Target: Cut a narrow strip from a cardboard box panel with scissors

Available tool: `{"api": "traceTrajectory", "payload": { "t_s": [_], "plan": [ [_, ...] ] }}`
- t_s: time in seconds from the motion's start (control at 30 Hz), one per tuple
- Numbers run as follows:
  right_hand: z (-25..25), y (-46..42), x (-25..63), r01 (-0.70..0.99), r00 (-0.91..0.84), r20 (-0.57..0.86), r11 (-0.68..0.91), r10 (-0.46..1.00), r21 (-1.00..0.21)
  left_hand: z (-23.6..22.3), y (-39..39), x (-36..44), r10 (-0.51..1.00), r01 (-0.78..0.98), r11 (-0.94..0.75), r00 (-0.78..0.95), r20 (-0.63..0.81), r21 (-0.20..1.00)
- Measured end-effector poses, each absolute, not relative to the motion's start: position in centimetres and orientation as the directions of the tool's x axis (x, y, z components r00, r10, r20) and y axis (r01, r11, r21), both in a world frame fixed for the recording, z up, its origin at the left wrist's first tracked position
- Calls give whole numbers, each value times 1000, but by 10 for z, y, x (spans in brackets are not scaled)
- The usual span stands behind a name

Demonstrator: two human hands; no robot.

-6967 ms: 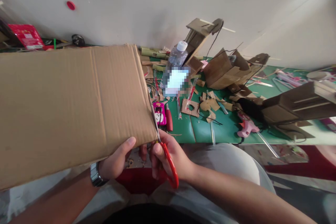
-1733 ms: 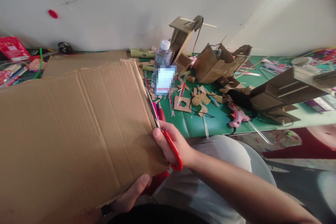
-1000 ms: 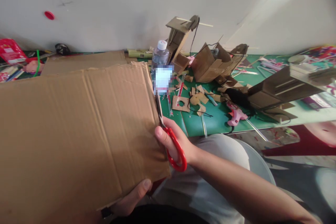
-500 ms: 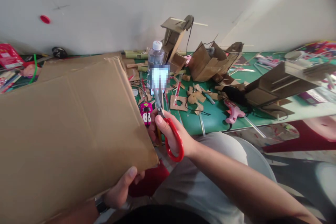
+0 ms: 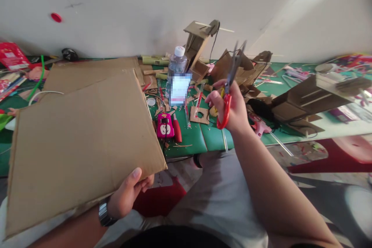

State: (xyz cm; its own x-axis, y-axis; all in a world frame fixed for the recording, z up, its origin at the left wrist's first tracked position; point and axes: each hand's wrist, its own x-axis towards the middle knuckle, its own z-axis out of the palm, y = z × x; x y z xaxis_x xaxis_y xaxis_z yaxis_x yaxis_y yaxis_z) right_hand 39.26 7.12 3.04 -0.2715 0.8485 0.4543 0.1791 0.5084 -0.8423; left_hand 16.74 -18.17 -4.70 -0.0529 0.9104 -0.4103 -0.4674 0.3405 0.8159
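Note:
My left hand (image 5: 128, 193) grips the lower right edge of a large brown cardboard sheet (image 5: 84, 143), thumb on top and fingers beneath. The sheet is tilted over my lap and the table's front edge. Raised above the table, my right hand (image 5: 232, 104) holds a pair of scissors (image 5: 228, 93) with red handles. Their blades point up and stand slightly apart, well clear of the cardboard. Behind the held sheet lies another piece of cardboard (image 5: 95, 69). A pink socket block (image 5: 165, 126) and a red-handled tool (image 5: 177, 128) lie between my hands.
On the green table (image 5: 194, 139) stand a plastic bottle (image 5: 178, 62), a lit phone (image 5: 180, 90) and cardboard models (image 5: 308, 97). A pink glue gun (image 5: 260, 126) lies at the right. A square cardboard piece with a hole (image 5: 199, 115) sits among scraps. A red stool (image 5: 162, 197) is below.
The scissors, earlier at the cardboard's right edge, have come away and moved up and right in my right hand. The sheet now shows a smooth face; my left hand still grips it.

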Motion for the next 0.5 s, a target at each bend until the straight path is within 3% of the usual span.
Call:
{"api": "traceTrajectory", "payload": {
  "t_s": [0.2, 0.37, 0.5],
  "plan": [
    [27, 84, 400, -63, -240, 635, 641, 734, -765, -61, -191, 165, 905, -490, 329, -80, -417, 807],
    [31, 80, 397, -57, -179, 688, 691, 703, -721, -64, -192, 165, 911, -484, 330, -62, -408, 811],
    [30, 74, 389, -71, -162, 632, 630, 758, -773, -63, -189, 166, 906, -485, 324, -89, -415, 812]
  ]
}}
